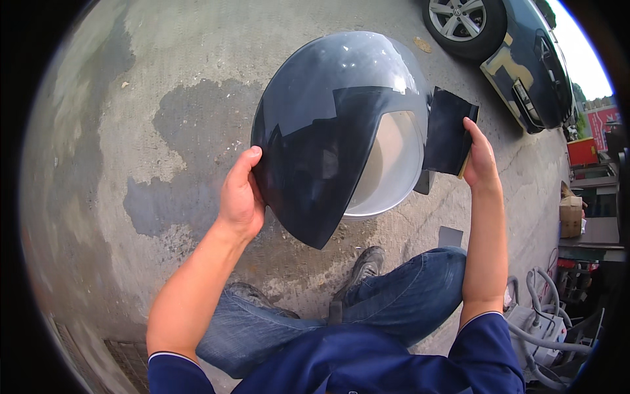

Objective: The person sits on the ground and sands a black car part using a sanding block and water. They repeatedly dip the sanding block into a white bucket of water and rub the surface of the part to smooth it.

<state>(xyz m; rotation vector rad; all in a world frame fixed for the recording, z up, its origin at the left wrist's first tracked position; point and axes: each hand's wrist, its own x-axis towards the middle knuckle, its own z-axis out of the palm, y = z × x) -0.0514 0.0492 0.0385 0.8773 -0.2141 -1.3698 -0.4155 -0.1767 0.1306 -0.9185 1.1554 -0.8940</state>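
Note:
A large, glossy black curved panel [308, 164] with grey reflections is held in front of me, its pointed end toward my feet. My left hand [243, 197] grips its left edge, thumb on top and fingers mostly hidden underneath. On the right, my right hand [480, 154] is closed on the outer edge of a flat black rectangular piece [449, 134]. That piece lies against the panel's right side; I cannot tell whether the two are joined. A pale, rounded surface [387, 164] shows through the cutout in the panel, partly covered by it.
A dark car [535, 75] with pale patches on its bodywork stands at the upper right, its wheel [462, 20] near the panel. A grey sheet [451, 236] lies by my right knee. Grey hoses [548, 335] and a cardboard box [571, 217] are at the right. Worn concrete [131, 118] lies around me.

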